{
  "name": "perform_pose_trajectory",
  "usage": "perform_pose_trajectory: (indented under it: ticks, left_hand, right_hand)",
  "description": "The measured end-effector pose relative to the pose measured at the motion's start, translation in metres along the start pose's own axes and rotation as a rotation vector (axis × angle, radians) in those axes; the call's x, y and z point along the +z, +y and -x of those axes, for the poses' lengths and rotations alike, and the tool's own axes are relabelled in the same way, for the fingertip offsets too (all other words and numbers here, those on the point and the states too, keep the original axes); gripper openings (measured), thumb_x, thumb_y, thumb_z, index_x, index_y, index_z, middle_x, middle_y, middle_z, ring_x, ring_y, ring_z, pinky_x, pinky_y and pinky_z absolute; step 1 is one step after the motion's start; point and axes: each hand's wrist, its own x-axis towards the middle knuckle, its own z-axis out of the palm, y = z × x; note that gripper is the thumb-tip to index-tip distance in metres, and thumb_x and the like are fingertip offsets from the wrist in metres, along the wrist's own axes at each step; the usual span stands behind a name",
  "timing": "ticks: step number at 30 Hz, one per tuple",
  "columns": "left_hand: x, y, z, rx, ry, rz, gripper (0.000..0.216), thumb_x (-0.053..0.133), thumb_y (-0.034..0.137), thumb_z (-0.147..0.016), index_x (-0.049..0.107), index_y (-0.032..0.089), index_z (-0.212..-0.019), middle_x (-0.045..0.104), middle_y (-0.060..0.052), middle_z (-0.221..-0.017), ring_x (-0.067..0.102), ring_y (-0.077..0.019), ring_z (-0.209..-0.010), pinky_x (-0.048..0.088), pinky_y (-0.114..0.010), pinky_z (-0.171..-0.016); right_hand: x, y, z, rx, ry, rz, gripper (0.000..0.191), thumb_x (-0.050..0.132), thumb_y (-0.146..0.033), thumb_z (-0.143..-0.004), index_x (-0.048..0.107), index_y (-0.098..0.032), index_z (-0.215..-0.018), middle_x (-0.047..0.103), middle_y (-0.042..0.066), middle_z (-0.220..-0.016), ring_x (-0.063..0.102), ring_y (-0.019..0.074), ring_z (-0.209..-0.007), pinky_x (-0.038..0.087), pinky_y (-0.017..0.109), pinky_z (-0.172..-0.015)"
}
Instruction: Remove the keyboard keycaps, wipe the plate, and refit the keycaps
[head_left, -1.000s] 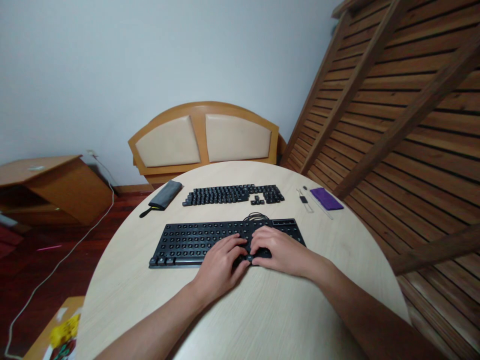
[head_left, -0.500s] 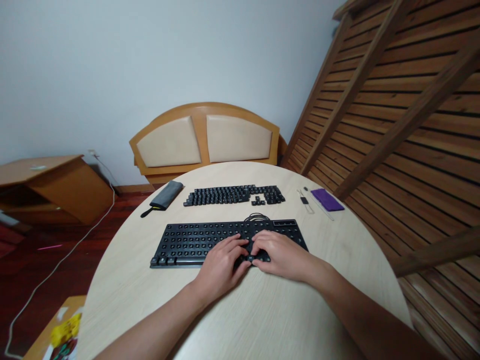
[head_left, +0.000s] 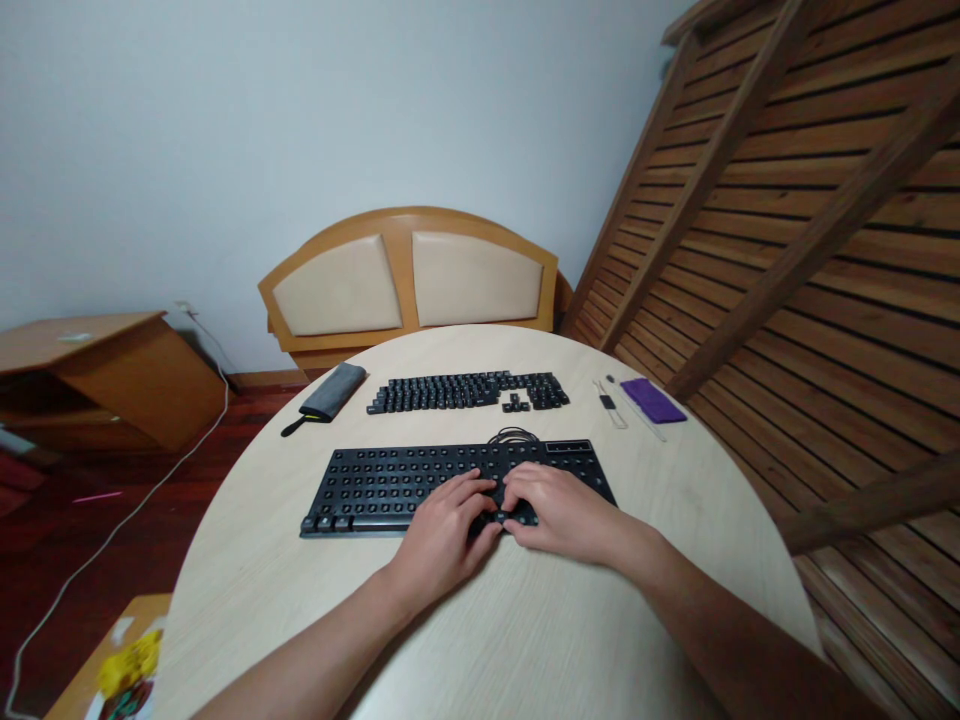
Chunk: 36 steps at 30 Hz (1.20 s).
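A black keyboard [head_left: 375,480] lies flat on the round table, most of its key positions bare of caps. Along its front row, a few keycaps [head_left: 325,522] and the long space bar [head_left: 379,522] are in place at the left. My left hand [head_left: 444,525] rests over the front middle of the keyboard, fingers bent. Facing it, my right hand [head_left: 559,508] is curled over the front row. The thumbs and forefingers of both hands close in around a small black keycap [head_left: 501,517] at the front edge, partly hidden by the fingers.
Behind the keyboard, loose black keycaps [head_left: 442,391] lie in keyboard order. A grey pouch [head_left: 332,392] is at the left; a wire keycap puller [head_left: 607,402] and a purple cloth [head_left: 652,400] are at the right. A coiled cable [head_left: 514,435] touches the keyboard's back edge.
Both hands stay at the same spot on the keyboard; the right fingers have shifted very slightly. Nothing else on the table has visibly moved.
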Motion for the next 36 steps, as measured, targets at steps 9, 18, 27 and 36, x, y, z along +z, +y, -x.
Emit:
perform_pose_trajectory:
  ticks: [9, 18, 27, 36]
  left_hand:
    - [0.0010, -0.0001, 0.0004, -0.006, -0.010, 0.008, 0.014, 0.063, 0.023, -0.090, 0.068, 0.019, -0.102, 0.069, -0.010, -0.125, 0.056, -0.0293, -0.129, 0.048, -0.051, -0.109]
    - [0.0015, -0.0011, 0.0004, -0.017, -0.006, 0.028, 0.012, 0.064, 0.023, -0.090, 0.068, 0.020, -0.101, 0.068, -0.010, -0.125, 0.056, -0.0302, -0.130, 0.048, -0.053, -0.108]
    - [0.0020, 0.0007, -0.0011, -0.013, -0.020, 0.011, 0.010, 0.064, 0.021, -0.090, 0.067, 0.020, -0.099, 0.068, -0.011, -0.125, 0.055, -0.0310, -0.129, 0.047, -0.053, -0.108]
    - [0.0013, 0.0000, 0.0004, 0.010, -0.015, -0.021, 0.012, 0.063, 0.021, -0.088, 0.065, 0.021, -0.100, 0.068, -0.011, -0.124, 0.056, -0.0306, -0.129, 0.048, -0.053, -0.107]
  right_hand:
    - [0.0006, 0.0001, 0.0000, 0.013, 0.008, 0.004, 0.006, 0.069, -0.019, -0.079, 0.067, -0.019, -0.085, 0.069, 0.005, -0.089, 0.063, 0.0221, -0.092, 0.048, 0.032, -0.081]
    - [0.0012, 0.0000, 0.0009, 0.021, 0.013, 0.010, 0.006, 0.069, -0.020, -0.080, 0.066, -0.020, -0.085, 0.068, 0.005, -0.090, 0.063, 0.0222, -0.093, 0.047, 0.032, -0.080]
    - [0.0009, -0.0048, -0.0005, -0.011, 0.013, 0.027, 0.009, 0.068, -0.016, -0.078, 0.062, -0.019, -0.084, 0.066, 0.006, -0.091, 0.059, 0.0241, -0.101, 0.048, 0.033, -0.083]
    - [0.0012, 0.0043, -0.0002, -0.072, 0.014, -0.003, 0.007, 0.070, -0.020, -0.082, 0.065, -0.020, -0.087, 0.068, 0.005, -0.094, 0.061, 0.0225, -0.098, 0.048, 0.034, -0.087]
